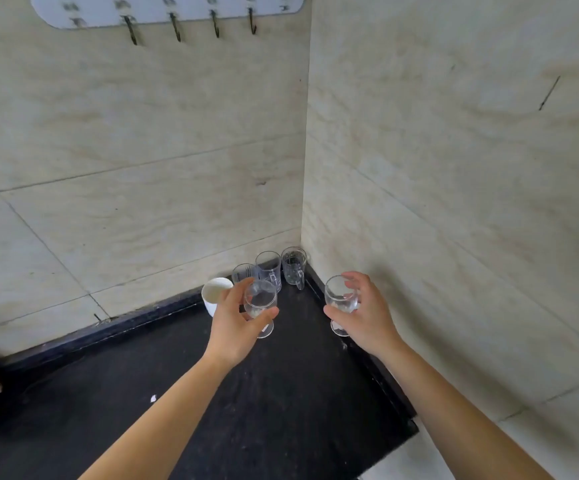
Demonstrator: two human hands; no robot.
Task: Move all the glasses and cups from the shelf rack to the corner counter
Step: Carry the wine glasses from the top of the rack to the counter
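My left hand (234, 322) grips a clear stemmed glass (261, 301), its foot just above or on the black corner counter (281, 393). A second clear stemmed glass (339, 299) is held in my right hand (367, 317) close to the right wall, upright. Behind them, in the corner, stand a white cup (213, 294), a clear tumbler (243, 273), a clear handled mug (270, 268) and another clear handled mug (294, 266). The shelf rack is out of view.
Beige tiled walls (454, 202) close the corner at the back and right. A white hook strip (167, 10) with several dark hooks hangs high on the back wall. The counter's front edge ends at the lower right, over a pale floor (409, 459).
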